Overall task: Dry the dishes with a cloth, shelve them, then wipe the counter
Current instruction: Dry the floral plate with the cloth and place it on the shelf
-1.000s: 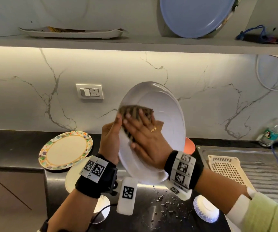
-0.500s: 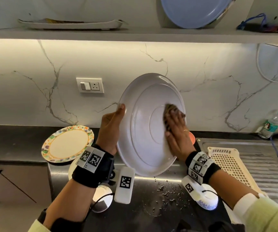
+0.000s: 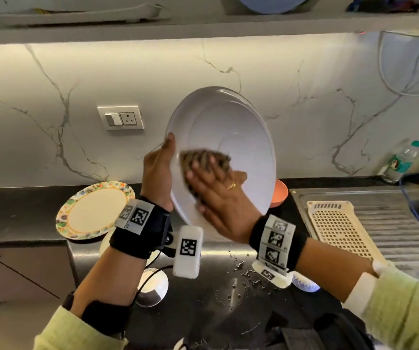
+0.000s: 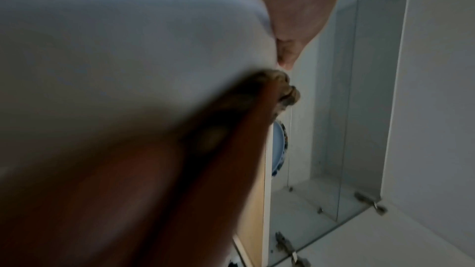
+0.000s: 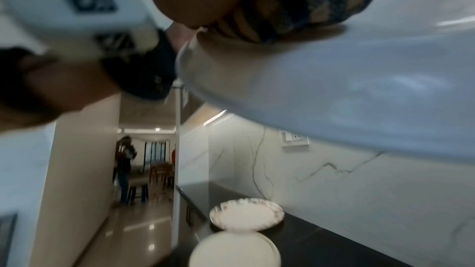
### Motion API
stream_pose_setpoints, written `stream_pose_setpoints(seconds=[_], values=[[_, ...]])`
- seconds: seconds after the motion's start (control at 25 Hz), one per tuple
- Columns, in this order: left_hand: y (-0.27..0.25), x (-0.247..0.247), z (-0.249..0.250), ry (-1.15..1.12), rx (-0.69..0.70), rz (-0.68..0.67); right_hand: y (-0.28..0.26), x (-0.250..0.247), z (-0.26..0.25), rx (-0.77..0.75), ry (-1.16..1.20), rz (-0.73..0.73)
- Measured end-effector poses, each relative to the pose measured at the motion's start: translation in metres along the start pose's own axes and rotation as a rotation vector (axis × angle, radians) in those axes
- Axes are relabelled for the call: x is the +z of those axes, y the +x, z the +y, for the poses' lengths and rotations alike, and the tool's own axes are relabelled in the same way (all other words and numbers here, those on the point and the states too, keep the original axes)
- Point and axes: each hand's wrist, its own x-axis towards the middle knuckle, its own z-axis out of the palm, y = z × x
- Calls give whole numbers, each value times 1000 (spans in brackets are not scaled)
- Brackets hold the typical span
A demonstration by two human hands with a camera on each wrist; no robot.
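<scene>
Left hand (image 3: 158,173) raised, thumb up along the near-left rim of the white plate (image 3: 231,127), gripping it tilted on edge above the worktop (image 3: 14,205). Right hand (image 3: 218,190) flat, fingers straight and spread, pressing the striped cloth (image 3: 203,157) against the plate's face, wrist bent in from the right. Patterned plate (image 3: 94,210) lying to the left on the worktop.

Left wrist view: blurred; plate filling the frame, thumb (image 4: 287,56) on its rim, cloth (image 4: 285,92) just beside.

Right wrist view: palm atop cloth (image 5: 303,7) on plate (image 5: 334,88).
</scene>
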Motion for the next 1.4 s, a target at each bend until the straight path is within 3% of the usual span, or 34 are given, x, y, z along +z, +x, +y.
stream_pose_setpoints(seconds=[0.12, 0.2, 0.24, 0.36, 0.44, 0.6, 0.64, 0.72, 0.92, 1.08, 1.16, 1.28, 1.36, 1.4], values=[[8, -13, -4, -34, -105, 109, -47, 9, 19, -220, -178, -99], [10, -22, -8, -49, -148, 117, -65, 8, 35, -239, -192, -104], [11, -27, -9, -80, -151, 100, -66, 6, 40, -149, -153, -66], [17, -35, -6, -140, -136, 21, -54, 1, 57, 343, 69, 153], [20, -32, -1, -128, -99, -18, -42, -1, 74, 537, 172, 270], [22, -24, -3, -140, -89, 107, -26, -9, 92, 980, 688, 462], [23, -21, -7, -162, -106, 137, -29, -10, 91, 1010, 735, 481], [26, -15, -15, -185, -124, 180, -41, -10, 78, 862, 587, 418], [30, -2, -28, -238, -176, 268, -50, 14, 24, 92, -130, 103], [36, -16, -31, -128, -109, 161, -63, 5, 51, -239, -437, 45], [39, -31, -26, -146, -89, 48, -81, -6, 74, -282, -439, 12], [40, -46, -18, -181, -68, -43, -96, -19, 108, -187, -414, -54], [38, -47, -15, -106, -87, 11, -94, -35, 135, -18, -329, -83], [35, -45, -14, -57, -109, 39, -89, -45, 141, 152, -220, -64]])
